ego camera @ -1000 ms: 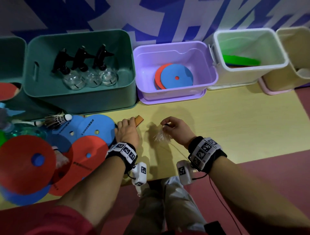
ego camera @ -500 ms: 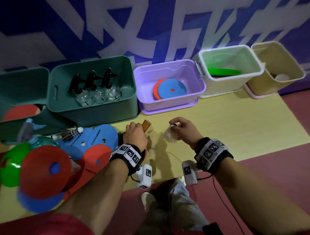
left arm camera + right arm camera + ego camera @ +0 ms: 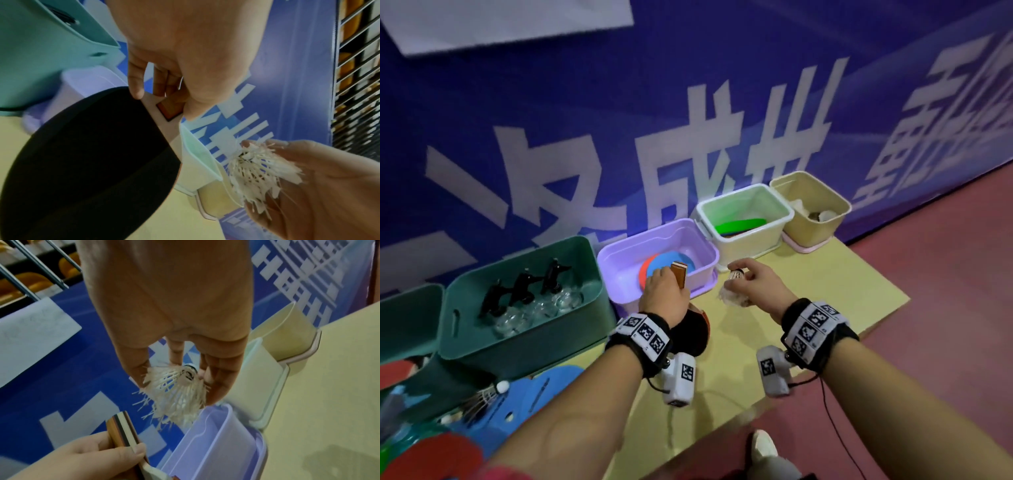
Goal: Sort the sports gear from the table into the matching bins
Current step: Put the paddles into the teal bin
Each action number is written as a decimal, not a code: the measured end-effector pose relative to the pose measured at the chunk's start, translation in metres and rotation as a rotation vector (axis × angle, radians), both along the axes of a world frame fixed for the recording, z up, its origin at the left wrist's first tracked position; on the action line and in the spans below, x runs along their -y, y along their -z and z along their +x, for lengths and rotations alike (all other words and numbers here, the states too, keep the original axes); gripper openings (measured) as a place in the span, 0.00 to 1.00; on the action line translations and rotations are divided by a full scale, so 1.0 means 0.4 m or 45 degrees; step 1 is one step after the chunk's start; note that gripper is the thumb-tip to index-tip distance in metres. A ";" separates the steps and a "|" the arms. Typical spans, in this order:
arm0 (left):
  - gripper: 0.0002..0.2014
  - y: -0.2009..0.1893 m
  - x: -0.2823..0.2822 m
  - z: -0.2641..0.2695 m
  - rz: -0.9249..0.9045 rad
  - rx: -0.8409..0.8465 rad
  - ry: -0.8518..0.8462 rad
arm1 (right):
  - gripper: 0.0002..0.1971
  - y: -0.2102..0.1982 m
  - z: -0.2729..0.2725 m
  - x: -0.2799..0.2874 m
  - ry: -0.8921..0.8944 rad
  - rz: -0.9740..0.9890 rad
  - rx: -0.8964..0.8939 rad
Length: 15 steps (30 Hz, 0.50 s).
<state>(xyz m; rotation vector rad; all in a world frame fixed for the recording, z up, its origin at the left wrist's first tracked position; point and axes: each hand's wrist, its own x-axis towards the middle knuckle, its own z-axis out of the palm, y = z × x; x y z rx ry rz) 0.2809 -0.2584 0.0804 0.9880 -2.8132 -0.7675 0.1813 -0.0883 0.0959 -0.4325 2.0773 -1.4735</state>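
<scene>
My left hand (image 3: pixel 664 294) grips the wooden handle (image 3: pixel 679 283) of a table tennis paddle (image 3: pixel 86 159), lifted off the table in front of the purple bin (image 3: pixel 705 253); its black rubber face hangs below my wrist. My right hand (image 3: pixel 753 284) pinches a worn white shuttlecock (image 3: pixel 734 291) by its cork, feathers pointing down, above the table in front of the white bin (image 3: pixel 780 205). The frayed feathers of the shuttlecock (image 3: pixel 180 392) show clearly in the right wrist view. The beige bin (image 3: pixel 839 205) at the far right holds shuttlecocks.
A teal bin (image 3: pixel 585 301) with three spray bottles (image 3: pixel 527 298) stands left of the purple one, which holds red and blue discs. The white bin holds a green disc (image 3: pixel 743 224). At the table's left lie blue and red discs (image 3: pixel 537 394) and another shuttlecock (image 3: pixel 486 397).
Both hands have risen off the table and moved toward the bins. The left lifted the paddle by its handle; the right carried the shuttlecock up and right. The head view tilted up.
</scene>
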 end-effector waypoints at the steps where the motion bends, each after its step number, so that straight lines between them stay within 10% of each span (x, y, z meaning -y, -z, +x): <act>1: 0.16 -0.019 -0.017 -0.035 0.001 -0.029 0.032 | 0.15 -0.018 -0.028 -0.023 0.026 -0.008 -0.022; 15: 0.20 -0.098 -0.273 -0.581 0.084 -0.169 0.045 | 0.28 0.018 -0.568 -0.301 0.209 -0.097 0.001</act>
